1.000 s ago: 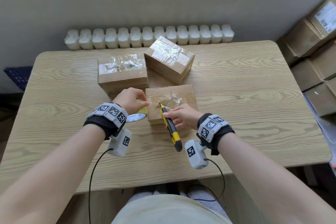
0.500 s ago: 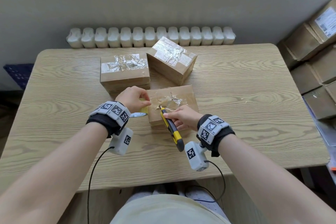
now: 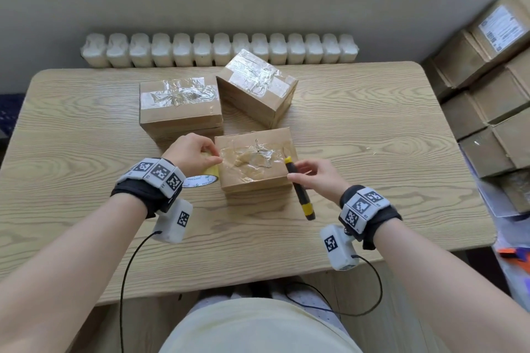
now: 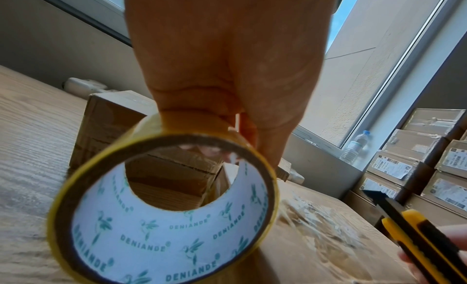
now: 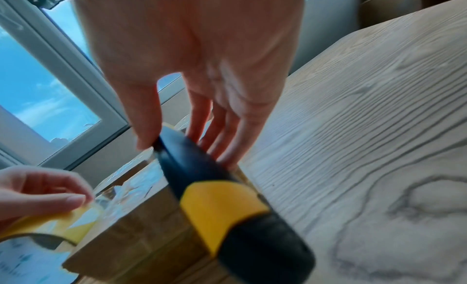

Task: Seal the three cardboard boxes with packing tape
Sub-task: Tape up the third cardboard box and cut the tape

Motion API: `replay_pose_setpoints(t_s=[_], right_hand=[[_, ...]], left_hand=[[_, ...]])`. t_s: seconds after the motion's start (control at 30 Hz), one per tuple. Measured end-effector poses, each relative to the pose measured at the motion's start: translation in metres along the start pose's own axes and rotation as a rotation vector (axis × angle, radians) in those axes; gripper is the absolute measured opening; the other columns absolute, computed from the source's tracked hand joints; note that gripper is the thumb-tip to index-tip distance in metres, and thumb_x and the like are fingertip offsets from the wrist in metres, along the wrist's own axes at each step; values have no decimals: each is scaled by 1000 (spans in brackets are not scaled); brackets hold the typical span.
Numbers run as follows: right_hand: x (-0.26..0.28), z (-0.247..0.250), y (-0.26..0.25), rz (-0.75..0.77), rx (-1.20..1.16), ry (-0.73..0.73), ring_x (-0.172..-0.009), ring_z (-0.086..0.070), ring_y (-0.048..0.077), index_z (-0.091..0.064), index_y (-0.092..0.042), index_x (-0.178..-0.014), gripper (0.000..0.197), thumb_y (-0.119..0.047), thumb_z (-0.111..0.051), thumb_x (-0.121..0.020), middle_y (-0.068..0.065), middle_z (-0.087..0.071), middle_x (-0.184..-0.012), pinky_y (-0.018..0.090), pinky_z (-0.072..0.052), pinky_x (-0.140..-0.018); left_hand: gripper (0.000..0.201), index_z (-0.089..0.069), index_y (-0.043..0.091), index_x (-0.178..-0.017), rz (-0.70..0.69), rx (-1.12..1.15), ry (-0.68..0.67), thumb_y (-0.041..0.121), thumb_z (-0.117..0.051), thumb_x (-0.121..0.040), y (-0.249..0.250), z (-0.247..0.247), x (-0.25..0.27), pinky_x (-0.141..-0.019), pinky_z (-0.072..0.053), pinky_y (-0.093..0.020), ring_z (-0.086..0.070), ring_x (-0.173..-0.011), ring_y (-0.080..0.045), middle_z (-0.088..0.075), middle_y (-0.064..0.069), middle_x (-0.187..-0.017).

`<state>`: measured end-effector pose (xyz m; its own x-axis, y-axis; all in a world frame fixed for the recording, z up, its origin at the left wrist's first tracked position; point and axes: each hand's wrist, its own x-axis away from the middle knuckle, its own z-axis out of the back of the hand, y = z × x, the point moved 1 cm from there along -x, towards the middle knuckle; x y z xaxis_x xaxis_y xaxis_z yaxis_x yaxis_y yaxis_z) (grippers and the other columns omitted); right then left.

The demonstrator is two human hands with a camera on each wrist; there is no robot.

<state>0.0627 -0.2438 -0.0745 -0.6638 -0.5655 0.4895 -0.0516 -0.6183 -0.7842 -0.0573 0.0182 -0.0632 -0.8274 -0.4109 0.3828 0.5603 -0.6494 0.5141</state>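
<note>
Three cardboard boxes stand on the wooden table (image 3: 372, 137). The near box (image 3: 253, 160) carries wrinkled clear tape on top. Behind it are a left box (image 3: 179, 106) and a tilted right box (image 3: 258, 84), both taped. My left hand (image 3: 195, 153) grips the yellow tape roll (image 4: 164, 208) upright against the near box's left side. My right hand (image 3: 311, 178) pinches a yellow and black utility knife (image 3: 299, 189) at the box's right edge, its tip over the lid. In the right wrist view the knife (image 5: 227, 198) is blurred.
A white radiator (image 3: 218, 49) runs behind the table. Stacked labelled cartons (image 3: 493, 86) stand at the right. A water bottle (image 4: 355, 146) is on the window sill. Cables hang from both wrist cameras over the table's front edge.
My right hand has carried the knife from the near box's left part across to its right edge. My left hand stays on the tape roll at the box's left side.
</note>
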Motion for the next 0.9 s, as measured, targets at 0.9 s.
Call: replay_pose_setpoints(t_s=[0.9], right_hand=[[-43,-17,21,290,561,501,-132,-37,27,-38,0,-137,44,-18,-41,-97,16,-41,-141,31,-26,-111]], left_hand=[[10,-72,22,-82,75,21,16,31,-72,-79,5,-1,5,-66,-40,-25,-57,-76,-17,-66,-3,-79]])
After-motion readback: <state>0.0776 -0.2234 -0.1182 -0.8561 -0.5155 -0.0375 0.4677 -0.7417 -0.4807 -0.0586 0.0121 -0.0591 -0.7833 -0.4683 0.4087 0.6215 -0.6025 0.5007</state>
